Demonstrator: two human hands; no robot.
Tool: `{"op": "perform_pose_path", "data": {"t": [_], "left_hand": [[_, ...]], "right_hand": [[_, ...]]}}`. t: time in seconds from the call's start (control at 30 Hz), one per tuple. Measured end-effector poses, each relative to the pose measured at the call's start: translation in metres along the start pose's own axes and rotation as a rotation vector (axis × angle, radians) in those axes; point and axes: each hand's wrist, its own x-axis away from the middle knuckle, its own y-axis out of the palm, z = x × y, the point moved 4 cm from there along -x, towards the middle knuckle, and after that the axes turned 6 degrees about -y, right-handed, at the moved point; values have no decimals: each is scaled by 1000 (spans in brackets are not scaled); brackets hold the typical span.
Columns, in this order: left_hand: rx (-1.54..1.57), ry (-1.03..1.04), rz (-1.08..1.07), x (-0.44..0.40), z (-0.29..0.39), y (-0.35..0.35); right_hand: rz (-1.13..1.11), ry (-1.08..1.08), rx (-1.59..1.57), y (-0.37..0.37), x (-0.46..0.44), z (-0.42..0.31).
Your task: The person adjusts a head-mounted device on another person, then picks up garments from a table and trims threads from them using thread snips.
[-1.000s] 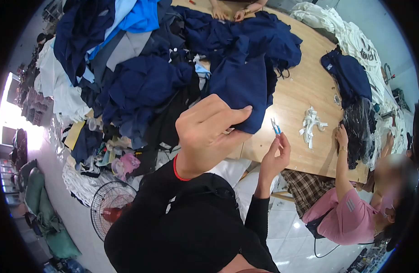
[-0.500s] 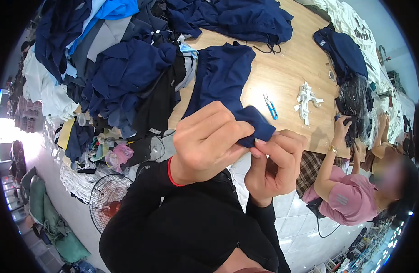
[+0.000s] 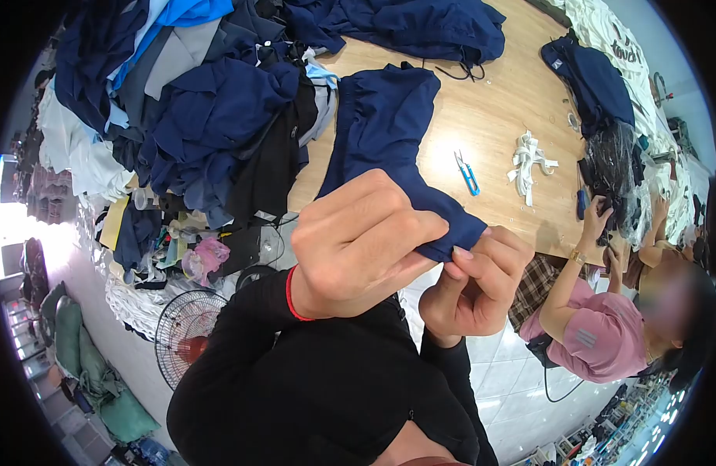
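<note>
A navy garment [image 3: 385, 116], gathered along one edge like a waistband, stretches from the wooden table towards me. My left hand [image 3: 365, 241], with a red cord at its wrist, pinches the near end of the cloth between thumb and fingers. At the corner of that same end, my right hand [image 3: 482, 279] grips the hem with thumb and fingertips. A short, flat stretch of navy cloth shows between the two hands. Blue-handled thread snips [image 3: 467, 175] lie on the table just beyond my right hand.
On the table [image 3: 490, 116] are white strips [image 3: 526, 167] and another navy garment [image 3: 420, 31] with a drawcord. Heaped clothes [image 3: 210, 124] rise at left. A fan [image 3: 188, 338] stands below. At right, a person in pink [image 3: 595, 334] handles dark, plastic-wrapped items.
Both hands have shifted slightly to the right with the cloth. The held end now lies flatter and shows more between them. The view has tilted a little.
</note>
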Motion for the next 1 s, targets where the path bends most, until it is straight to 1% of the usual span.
{"op": "perform_pose_path", "data": {"t": [0.17,0.27,0.53,0.63,0.77,0.8,0.93,1.0], "left_hand": [[-13,-9,-28,0,2,2],[-9,-12,-24,-1,2,4],[27,-11,-42,-3,4,5],[122,-96,-164,-5,1,7],[349,-236,-321,-2,-9,9],[402,-271,-344,0,-9,9],[501,-414,-424,4,-9,11],[517,-446,-452,6,-10,13]], "right_hand": [[-11,37,13,-3,2,2],[-90,-5,29,-4,3,3],[-71,33,3,-5,6,4],[-38,102,-14,-4,4,4],[10,209,-78,-10,1,10],[-6,193,-75,-11,0,12],[-42,295,-141,-12,-1,16],[-104,379,-186,-13,0,15]]}}
